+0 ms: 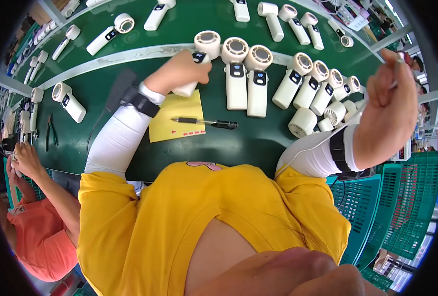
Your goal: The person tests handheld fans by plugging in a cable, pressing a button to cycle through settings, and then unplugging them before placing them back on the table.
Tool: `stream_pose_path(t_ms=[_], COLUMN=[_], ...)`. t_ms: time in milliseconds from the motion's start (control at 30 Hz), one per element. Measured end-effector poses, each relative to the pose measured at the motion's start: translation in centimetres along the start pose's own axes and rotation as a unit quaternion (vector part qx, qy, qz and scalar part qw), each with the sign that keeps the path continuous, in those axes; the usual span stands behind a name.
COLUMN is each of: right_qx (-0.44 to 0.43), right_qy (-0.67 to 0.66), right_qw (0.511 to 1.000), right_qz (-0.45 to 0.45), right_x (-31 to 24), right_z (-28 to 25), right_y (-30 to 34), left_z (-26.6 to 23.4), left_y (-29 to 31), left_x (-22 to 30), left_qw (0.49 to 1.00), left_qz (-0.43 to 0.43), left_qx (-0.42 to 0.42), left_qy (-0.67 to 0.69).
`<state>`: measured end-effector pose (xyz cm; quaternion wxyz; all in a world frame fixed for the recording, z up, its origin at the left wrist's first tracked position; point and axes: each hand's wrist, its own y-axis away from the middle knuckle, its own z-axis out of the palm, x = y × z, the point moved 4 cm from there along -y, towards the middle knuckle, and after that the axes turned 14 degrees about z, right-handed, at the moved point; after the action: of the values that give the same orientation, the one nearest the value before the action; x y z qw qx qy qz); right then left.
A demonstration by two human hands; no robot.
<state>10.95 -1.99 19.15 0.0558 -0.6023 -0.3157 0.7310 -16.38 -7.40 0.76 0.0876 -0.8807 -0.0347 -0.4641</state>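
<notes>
My left hand (182,71) is closed around a white handheld fan (185,90), its body tilted over the top of a yellow paper sheet (179,111). The fan's round head (207,44) shows beyond my fingers. My right hand (394,98) is raised at the right, its fingers curled around a thin white cable (322,141) that runs across my right sleeve. A black pen (206,122) lies across the paper. Two white fans (236,84) with small lit displays lie side by side, right of my left hand.
Several more fans (308,91) and loose round fan heads (303,122) lie on the green table at the right. Beyond a pale rail (100,59) more fans rest on a green surface. Pliers (51,133) lie at left, near a co-worker's hand (26,160). Green crates (409,207) stand right.
</notes>
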Motion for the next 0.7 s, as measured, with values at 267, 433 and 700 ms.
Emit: stream_pose_path(t_ms=[267,433,700], right_qx=[-0.103,-0.144,0.027], right_qy=[0.200,0.038,0.097], right_qw=[0.971,0.988,0.984], right_qz=[-0.085,0.031,-0.149], right_x=[4.8,5.7,3.4], right_z=[8.0,8.9,8.0], right_y=[-0.6,-0.2,0.9], left_z=[-1.5,-0.9,-0.3], left_y=[4.4,6.4,5.5], left_x=[12.2,13.8,11.7], left_qw=[0.976,0.906,0.900], left_qz=[0.181,0.346,0.422], left_qx=[0.112,0.189,0.102], left_qy=[0.042,-0.152,-0.044])
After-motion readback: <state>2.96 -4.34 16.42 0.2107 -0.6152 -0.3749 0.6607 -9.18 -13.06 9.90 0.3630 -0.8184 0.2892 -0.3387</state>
